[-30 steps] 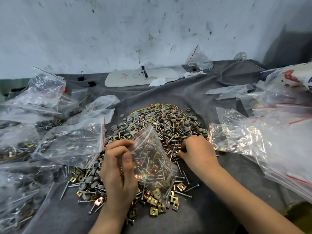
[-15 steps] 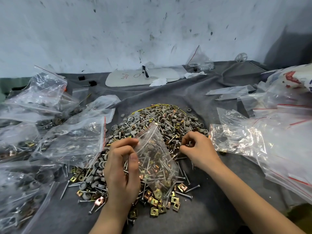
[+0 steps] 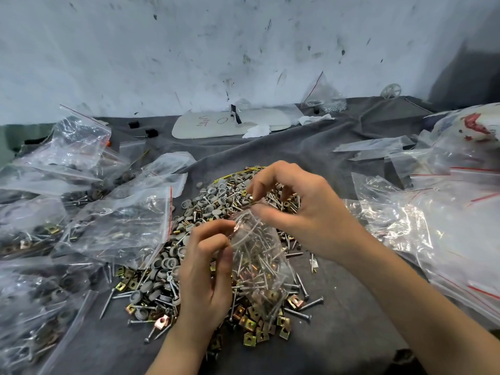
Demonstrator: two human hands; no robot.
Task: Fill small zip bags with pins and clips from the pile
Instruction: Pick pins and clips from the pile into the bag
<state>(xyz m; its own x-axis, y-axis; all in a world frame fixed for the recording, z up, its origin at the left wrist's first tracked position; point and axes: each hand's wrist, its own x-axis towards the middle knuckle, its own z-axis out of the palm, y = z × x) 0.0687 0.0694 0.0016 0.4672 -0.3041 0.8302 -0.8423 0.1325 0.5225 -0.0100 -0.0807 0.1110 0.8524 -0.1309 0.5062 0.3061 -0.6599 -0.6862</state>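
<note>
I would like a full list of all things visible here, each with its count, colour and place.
pile of pins and clips: one, silver, brass and grey, centre of cloth
zip bag: one, clear, partly filled, held over the pile
filled bags: several, clear with red strips, left
empty bags: a stack, clear, right
board: one, white with handwriting, far centre
cloth: one, grey, under everything
wall: one, white, behind
left hand: one, pinches the zip bag's left edge
right hand: one, fingers curled at the bag's mouth, contents unclear
</note>
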